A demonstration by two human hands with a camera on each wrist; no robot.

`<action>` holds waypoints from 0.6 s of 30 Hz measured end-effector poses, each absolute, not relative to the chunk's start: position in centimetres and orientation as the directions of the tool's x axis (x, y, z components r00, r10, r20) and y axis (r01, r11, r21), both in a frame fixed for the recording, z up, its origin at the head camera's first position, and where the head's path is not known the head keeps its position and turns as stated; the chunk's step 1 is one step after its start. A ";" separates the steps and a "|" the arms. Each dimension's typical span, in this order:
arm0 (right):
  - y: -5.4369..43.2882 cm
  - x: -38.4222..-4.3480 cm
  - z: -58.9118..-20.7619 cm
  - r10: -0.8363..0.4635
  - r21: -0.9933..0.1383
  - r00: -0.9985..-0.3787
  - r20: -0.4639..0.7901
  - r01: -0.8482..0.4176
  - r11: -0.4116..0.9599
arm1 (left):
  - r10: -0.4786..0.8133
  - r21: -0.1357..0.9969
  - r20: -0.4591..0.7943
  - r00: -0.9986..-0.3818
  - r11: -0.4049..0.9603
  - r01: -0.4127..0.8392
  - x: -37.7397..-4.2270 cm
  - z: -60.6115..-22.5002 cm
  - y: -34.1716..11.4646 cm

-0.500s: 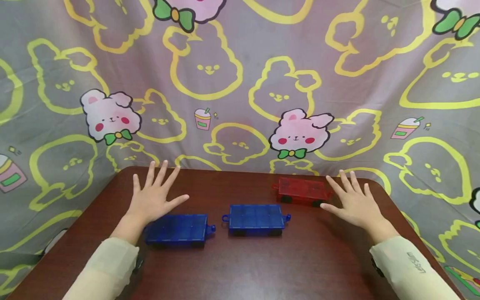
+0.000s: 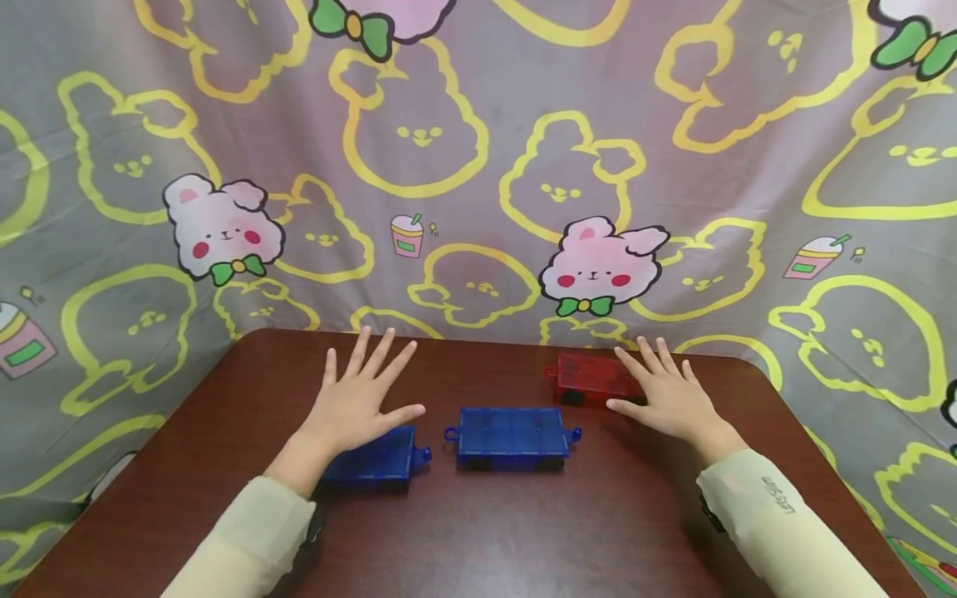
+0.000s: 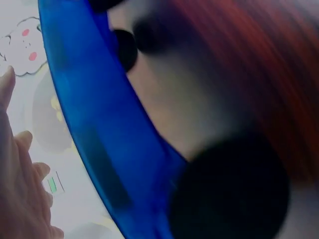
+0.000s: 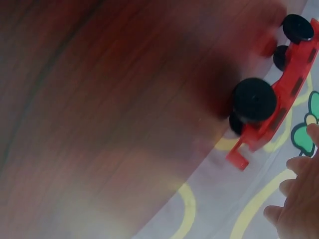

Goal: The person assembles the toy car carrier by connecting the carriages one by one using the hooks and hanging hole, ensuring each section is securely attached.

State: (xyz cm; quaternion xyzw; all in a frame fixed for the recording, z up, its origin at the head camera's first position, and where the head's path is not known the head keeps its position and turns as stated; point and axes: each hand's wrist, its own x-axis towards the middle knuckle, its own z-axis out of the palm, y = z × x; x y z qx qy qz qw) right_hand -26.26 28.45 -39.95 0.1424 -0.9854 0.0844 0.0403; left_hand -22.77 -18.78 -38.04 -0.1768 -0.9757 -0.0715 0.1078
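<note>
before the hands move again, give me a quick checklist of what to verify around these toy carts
1. Left hand empty, fingers spread: ok.
2. Right hand empty, fingers spread: ok.
3. Left blue cart hitched to middle blue cart: not ok, a gap shows between them.
4. Red cart hitched to middle blue cart: not ok, it stands apart.
5. Left end of left blue cart: cannot tell, hidden in the head view.

Left translucent blue toy wagon [image 2: 377, 461] and central translucent blue toy wagon [image 2: 512, 433], uncoupled, end to end, upright on black wheels; red toy wagon [image 2: 589, 379], likewise upright, apart, behind and rightward.
</note>
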 end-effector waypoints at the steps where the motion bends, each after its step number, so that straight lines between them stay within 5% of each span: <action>1: 28.2 -26.4 -40.0 -0.279 -0.157 -0.955 0.103 -0.292 0.943 | 0.342 0.102 0.237 -0.909 0.922 0.373 -22.7 -38.0 -18.4; 18: 25.7 -28.0 -40.8 -0.353 -0.197 -0.934 0.061 -0.358 0.913 | 0.583 0.282 0.050 -0.811 0.771 0.572 -22.0 -38.4 -13.2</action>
